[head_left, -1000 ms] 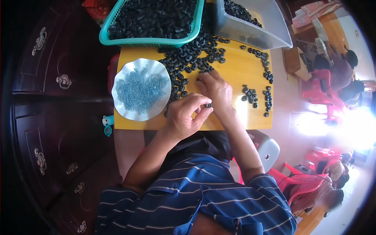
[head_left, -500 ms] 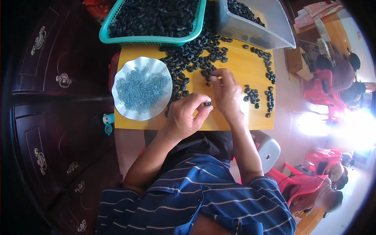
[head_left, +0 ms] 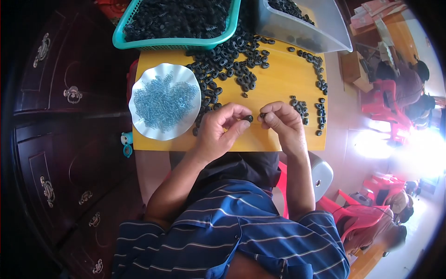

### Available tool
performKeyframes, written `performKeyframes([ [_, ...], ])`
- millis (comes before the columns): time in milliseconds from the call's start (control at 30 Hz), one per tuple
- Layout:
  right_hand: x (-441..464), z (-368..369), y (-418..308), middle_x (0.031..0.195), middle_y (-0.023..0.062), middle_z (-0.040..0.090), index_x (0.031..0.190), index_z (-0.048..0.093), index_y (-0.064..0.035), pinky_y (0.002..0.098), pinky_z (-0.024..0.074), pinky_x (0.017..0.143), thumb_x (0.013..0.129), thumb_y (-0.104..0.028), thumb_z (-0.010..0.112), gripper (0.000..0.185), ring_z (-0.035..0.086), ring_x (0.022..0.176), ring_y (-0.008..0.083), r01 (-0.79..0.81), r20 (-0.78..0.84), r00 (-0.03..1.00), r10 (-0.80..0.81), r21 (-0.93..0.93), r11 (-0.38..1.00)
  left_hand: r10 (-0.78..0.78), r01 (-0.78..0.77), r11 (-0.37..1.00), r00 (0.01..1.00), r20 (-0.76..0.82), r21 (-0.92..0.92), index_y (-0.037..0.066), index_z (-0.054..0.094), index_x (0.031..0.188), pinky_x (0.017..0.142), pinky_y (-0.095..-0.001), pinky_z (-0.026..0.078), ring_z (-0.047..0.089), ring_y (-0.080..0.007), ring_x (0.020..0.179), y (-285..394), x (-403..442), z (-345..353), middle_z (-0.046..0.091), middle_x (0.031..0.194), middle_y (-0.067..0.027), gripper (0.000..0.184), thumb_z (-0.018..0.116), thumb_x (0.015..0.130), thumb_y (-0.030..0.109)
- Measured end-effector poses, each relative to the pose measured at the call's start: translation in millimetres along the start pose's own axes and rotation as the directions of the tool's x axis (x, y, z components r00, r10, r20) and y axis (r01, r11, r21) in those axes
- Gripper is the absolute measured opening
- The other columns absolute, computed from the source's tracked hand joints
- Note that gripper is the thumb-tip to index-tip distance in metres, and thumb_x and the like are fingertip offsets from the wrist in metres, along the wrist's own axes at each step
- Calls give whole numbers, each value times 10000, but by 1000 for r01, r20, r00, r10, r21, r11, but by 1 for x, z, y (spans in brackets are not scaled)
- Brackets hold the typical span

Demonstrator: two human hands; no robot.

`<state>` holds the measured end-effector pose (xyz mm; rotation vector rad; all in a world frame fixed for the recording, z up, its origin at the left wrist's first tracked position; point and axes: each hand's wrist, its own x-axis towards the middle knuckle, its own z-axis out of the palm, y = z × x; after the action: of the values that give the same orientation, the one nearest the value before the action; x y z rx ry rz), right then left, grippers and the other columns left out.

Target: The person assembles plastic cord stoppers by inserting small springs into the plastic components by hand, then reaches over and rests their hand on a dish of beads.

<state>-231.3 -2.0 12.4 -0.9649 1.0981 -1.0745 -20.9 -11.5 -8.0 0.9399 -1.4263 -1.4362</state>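
My left hand (head_left: 222, 129) pinches a small black part (head_left: 248, 118) between thumb and fingertips, above the yellow table. Close by on its right, my right hand (head_left: 285, 124) holds another small dark piece (head_left: 263, 115) in its fingertips; a narrow gap separates the two. Behind the hands lies a heap of black ring-like parts (head_left: 223, 60). A white wavy-edged plate (head_left: 139, 122) with many small clear bluish pieces (head_left: 162, 102) sits left of my left hand. Some smaller black pieces (head_left: 299, 108) lie right of my right hand.
A green basket (head_left: 176, 44) full of black parts and a translucent bin (head_left: 311, 38) stand at the back of the yellow table (head_left: 278, 83). Black parts line its right side. Dark drawers (head_left: 51, 139) are at left; people and red chairs (head_left: 383, 104) are at right.
My right hand has come back from the heap's front edge toward my left hand, now with a small dark piece in its fingertips. The black part in my left hand has turned slightly.
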Motion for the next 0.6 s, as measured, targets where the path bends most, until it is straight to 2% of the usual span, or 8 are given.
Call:
performKeyframes([
  [67, -3, 1, -4, 938, 51, 719, 1082, 679, -18, 253, 518, 787, 967, -101, 698, 144, 651, 839, 111, -2, 4, 1000, 2, -7, 1000, -71, 73, 994, 997, 31, -76, -7, 658, 1125, 694, -197, 509, 606, -46, 759, -1, 0, 0, 674, 922, -16, 162, 667, 977, 58],
  [167, -5, 0, -4, 924, 45, 713, 1073, 684, -15, 252, 520, 795, 962, -107, 708, 146, 657, 852, 113, -21, 40, 999, 21, 1, 1000, -92, 102, 984, 993, 75, -148, -7, 651, 1098, 689, -193, 509, 604, -49, 750, -2, 0, 0, 668, 909, -18, 143, 677, 973, 59],
  [233, -4, -2, -1, 948, 33, 715, 1100, 684, -19, 238, 509, 806, 974, -99, 699, 150, 649, 876, 90, -34, 112, 993, 35, -4, 999, -103, 114, 982, 991, 83, -150, -8, 653, 1099, 688, -194, 512, 606, -49, 752, -2, 0, -1, 670, 910, -18, 146, 680, 974, 62],
  [600, -4, -4, 2, 913, 10, 704, 1074, 702, -13, 226, 494, 795, 969, -80, 702, 125, 613, 832, 73, -57, 124, 990, 64, -58, 997, -151, 165, 978, 983, 109, -131, -6, 689, 1062, 690, -194, 518, 614, -44, 754, 1, 0, -2, 697, 919, -16, 119, 694, 964, 60],
])
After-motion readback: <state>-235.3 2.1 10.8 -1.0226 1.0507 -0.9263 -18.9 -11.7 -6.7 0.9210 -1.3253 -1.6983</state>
